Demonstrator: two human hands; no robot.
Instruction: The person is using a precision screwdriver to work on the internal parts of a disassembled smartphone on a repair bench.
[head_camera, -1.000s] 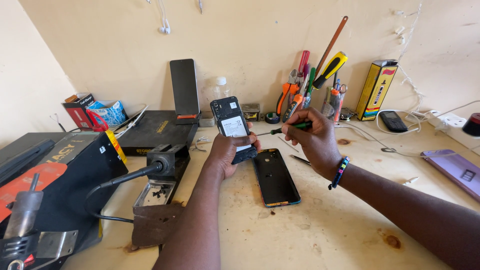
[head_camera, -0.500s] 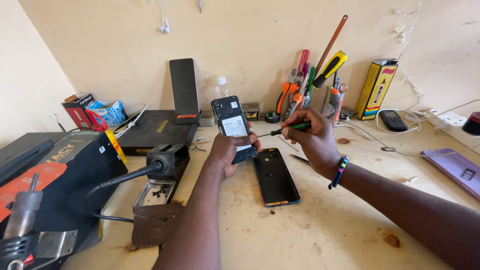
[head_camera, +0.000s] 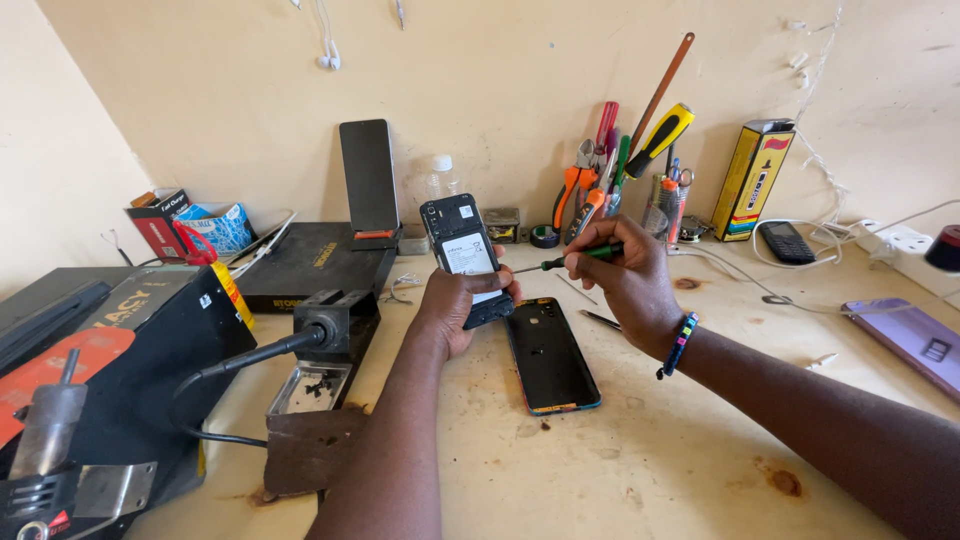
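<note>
In the middle of the frame the left hand (head_camera: 462, 305) grips the open phone (head_camera: 462, 258) upright while the right hand (head_camera: 622, 280) pinches a small green screwdriver (head_camera: 570, 259) beside it, and a slip could scratch the parts inside or drop a tiny screw.
</note>
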